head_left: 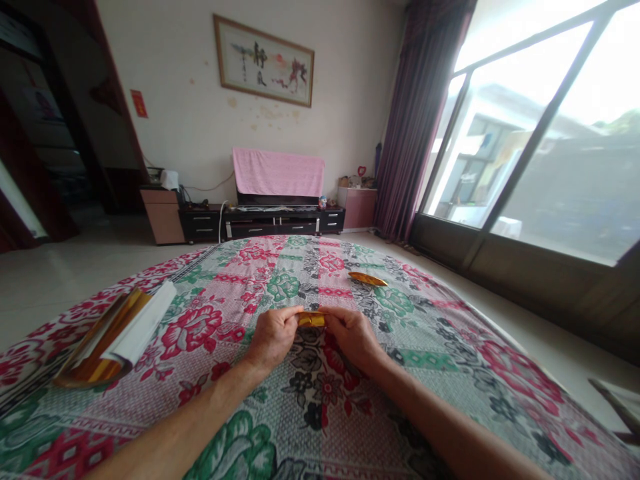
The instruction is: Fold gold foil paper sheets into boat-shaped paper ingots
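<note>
A small folded piece of shiny gold paper [311, 320] is stretched between my two hands, just above the middle of the table. My left hand [274, 337] pinches its left end between thumb and fingers. At the right end, my right hand [354, 337] grips it the same way. Beyond my right hand lies a boat-shaped gold paper piece [368, 279], pointed at both ends. To the left, a curled stack of gold and white paper sheets [117, 337] rests on the flowered tablecloth [225, 413].
Across the room stands a low black TV cabinet [273, 222] with a pink cloth [279, 172] draped over what stands on it. A framed picture [264, 60] hangs above. At right are a purple curtain [420, 120] and a large window [530, 147].
</note>
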{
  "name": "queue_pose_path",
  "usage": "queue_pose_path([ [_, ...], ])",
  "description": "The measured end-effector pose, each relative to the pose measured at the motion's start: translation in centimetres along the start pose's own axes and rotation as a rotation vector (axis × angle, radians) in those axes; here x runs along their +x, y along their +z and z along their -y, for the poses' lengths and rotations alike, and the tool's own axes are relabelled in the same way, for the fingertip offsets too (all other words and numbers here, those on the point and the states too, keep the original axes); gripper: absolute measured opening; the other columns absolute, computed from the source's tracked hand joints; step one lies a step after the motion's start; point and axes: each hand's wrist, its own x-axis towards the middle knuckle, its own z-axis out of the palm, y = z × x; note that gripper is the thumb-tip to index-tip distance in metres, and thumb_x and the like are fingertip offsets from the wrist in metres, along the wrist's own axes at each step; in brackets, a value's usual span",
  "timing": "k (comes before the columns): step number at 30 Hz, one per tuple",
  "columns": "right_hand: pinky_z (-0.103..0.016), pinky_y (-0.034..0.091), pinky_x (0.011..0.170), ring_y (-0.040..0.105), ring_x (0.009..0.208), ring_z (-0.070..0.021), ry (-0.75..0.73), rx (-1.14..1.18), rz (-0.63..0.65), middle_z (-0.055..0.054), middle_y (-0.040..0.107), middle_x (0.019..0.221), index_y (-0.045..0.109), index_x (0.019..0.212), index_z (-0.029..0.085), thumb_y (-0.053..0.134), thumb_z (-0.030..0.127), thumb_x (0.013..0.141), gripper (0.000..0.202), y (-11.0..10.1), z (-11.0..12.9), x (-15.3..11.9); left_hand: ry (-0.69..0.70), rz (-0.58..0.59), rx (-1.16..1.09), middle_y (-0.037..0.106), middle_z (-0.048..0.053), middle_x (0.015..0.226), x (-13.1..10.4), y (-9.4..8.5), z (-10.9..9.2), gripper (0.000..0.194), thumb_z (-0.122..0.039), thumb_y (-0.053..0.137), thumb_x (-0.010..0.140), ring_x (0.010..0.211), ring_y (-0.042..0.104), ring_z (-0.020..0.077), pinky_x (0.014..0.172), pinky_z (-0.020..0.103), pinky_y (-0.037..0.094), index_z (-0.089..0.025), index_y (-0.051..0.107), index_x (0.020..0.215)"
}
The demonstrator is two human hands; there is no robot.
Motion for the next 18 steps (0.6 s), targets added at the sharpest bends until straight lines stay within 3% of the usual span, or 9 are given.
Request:
queue_pose_path([
  [5, -0.023, 0.042, 0.056, 0.058, 0.059, -0.0145, -0.013, -0.012, -0.006, -0.001, 0.069, 0.067, 0.071, 0.099, 0.018, 0.045, 0.030, 0.079, 0.035, -0.09, 0.16, -0.09, -0.016, 0.001, -0.006, 0.068, -0.001, 0.057, 0.03, -0.10, 0.01, 0.031, -0.019, 0.046, 0.080, 0.061, 0.064, 0.0139, 0.067, 0.024, 0.051, -0.019, 0.069, 0.100],
  [18, -0.022, 0.040, 0.054, 0.057, 0.058, -0.0137, -0.008, -0.020, -0.010, -0.001, 0.069, 0.066, 0.071, 0.099, 0.018, 0.045, 0.031, 0.079, 0.035, -0.01, 0.22, -0.03, -0.026, 0.003, -0.065, 0.073, 0.001, 0.078, 0.20, 0.20, 0.65, 0.030, -0.021, 0.048, 0.079, 0.066, 0.066, 0.0137, 0.065, 0.022, 0.053, -0.020, 0.069, 0.100],
])
